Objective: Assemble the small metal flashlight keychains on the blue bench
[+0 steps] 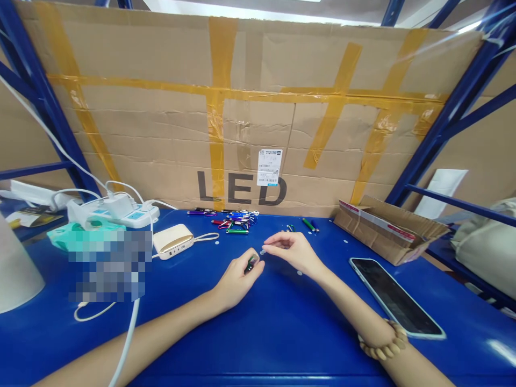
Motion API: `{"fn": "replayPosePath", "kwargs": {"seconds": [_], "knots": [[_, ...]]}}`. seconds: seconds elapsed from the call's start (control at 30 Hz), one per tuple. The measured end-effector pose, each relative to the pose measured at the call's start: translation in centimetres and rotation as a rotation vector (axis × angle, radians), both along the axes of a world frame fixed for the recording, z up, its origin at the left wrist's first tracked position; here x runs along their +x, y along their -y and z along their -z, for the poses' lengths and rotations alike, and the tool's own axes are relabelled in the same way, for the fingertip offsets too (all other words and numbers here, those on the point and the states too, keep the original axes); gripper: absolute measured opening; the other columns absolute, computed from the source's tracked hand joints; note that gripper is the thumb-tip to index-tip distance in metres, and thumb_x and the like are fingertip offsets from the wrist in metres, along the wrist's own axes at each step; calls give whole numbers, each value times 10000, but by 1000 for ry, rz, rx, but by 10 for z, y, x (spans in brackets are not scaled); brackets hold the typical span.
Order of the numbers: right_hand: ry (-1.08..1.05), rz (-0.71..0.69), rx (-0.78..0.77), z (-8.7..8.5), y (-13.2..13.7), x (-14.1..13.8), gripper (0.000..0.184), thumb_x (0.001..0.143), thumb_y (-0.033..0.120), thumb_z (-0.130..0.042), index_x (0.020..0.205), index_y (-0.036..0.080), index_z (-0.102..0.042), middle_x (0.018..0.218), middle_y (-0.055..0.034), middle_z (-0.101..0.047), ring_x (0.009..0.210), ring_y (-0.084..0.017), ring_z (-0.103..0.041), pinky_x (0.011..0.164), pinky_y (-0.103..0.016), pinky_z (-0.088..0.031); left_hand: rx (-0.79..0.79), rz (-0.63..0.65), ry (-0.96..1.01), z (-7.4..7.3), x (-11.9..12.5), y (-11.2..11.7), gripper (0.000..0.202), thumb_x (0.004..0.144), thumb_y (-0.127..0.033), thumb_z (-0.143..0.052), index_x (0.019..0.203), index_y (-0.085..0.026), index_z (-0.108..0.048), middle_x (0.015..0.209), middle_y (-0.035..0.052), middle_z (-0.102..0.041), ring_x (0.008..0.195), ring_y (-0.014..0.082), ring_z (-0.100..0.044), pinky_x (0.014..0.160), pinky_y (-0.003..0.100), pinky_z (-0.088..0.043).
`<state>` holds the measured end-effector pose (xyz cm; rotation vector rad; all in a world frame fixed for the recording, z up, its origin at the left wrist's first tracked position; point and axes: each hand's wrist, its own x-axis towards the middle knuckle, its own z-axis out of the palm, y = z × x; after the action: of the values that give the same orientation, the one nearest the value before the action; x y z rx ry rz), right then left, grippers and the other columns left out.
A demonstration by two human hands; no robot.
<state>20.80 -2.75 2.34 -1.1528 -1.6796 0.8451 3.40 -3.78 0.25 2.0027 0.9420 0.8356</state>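
Left hand [237, 278] curled round green item [250, 264] — right hand [297, 253] pinched on silvery bit [262, 251]

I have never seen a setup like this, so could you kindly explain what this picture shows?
There is no machine here: these are a person's own bare hands, seen by a camera worn on the head, looking forward and down. The left hand holds a small dark-green object, partly hidden by the fingers. The right hand is raised beside it, its fingertips close together; whether they grip anything is too small to tell. On the shiny blue table lie a pile of small coloured metallic tubes, a cream rounded device with a strap, a black-screened phone and an open brown cardboard box.
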Motion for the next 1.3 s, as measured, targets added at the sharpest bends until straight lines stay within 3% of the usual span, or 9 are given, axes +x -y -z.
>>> {"fn": "replayPosePath", "kwargs": {"seconds": [0.17, 0.37, 0.5, 0.8, 0.93, 1.13, 1.3], "knots": [[-107, -1, 29, -3, 6, -6, 171, 580, 290, -750, 681, 162, -701, 679, -21, -695, 648, -151, -642, 633, -264, -521, -27, 41, -5, 0, 0, 1, 266, 867, -371, -351, 669, -195, -354, 578, -46, -451, 568, 117, -422, 575, 236, -318], [-80, -111, 88, -2, 10, -8, 116, 665, 250, -702, 742, 167, -723, 731, -27, -680, 668, -131, -625, 638, -244, -496, -39, 68, -23, -1, 0, 1, 260, 885, -390, -317, 817, -176, -448, 570, -53, -453, 544, 115, -427, 560, 234, -317], [3, -115, 119, -5, 11, -7, 96, 698, 237, -677, 752, 174, -724, 753, -34, -679, 692, -136, -621, 650, -250, -481, -24, 59, -52, -2, 1, 0, 294, 883, -399, -312, 773, -164, -451, 552, -50, -440, 537, 111, -419, 564, 236, -318], [-9, -155, 39, -7, 12, -2, 95, 658, 227, -701, 712, 152, -719, 675, -20, -672, 620, -122, -604, 583, -229, -462, 9, 15, -84, 2, 4, 0, 252, 853, -396, -373, 761, -172, -445, 568, -56, -391, 520, 101, -364, 505, 214, -292], [51, -126, 68, -9, 11, 1, 97, 655, 240, -707, 704, 158, -722, 666, -20, -673, 605, -118, -591, 557, -222, -437, 39, -8, -123, 1, 4, 1, 245, 845, -385, -397, 733, -172, -444, 606, -48, -395, 553, 101, -369, 522, 214, -293], [109, -76, 99, -16, 16, 4, 69, 694, 227, -680, 711, 173, -719, 670, -20, -682, 627, -133, -609, 577, -234, -442, 17, 137, -17, 0, 2, 1, 288, 913, -355, -259, 893, -168, -477, 640, -33, -447, 610, 113, -431, 623, 236, -349], [195, -64, 190, -17, 19, 3, 80, 736, 201, -644, 706, 193, -718, 714, -25, -695, 690, -148, -610, 617, -260, -444, 2, 132, 42, 3, 1, -3, 277, 906, -340, -296, 875, -158, -502, 625, -35, -411, 592, 109, -404, 604, 231, -332]]}}
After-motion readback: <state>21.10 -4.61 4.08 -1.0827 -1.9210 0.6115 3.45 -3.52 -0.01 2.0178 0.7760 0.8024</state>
